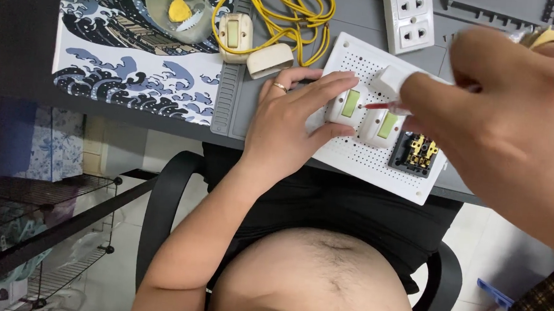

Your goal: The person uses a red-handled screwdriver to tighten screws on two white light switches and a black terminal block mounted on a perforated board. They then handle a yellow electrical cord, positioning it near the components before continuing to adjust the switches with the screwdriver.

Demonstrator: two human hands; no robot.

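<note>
Left hand [292, 121], fingers spread flat, steadies the white perforated plastic board [361, 156] at its cream rocker switch [347, 106]. Right hand [520, 120] grips a thin red-tipped tool [379, 106] touching that switch.

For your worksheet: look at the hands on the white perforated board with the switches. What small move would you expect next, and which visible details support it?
Probably easing the red-tipped tool into the left switch. The left hand pins that switch and the perforated board flat, while the right hand aims the tip at the gap between the two switches. Whether the tip touches yet is unclear.
</note>
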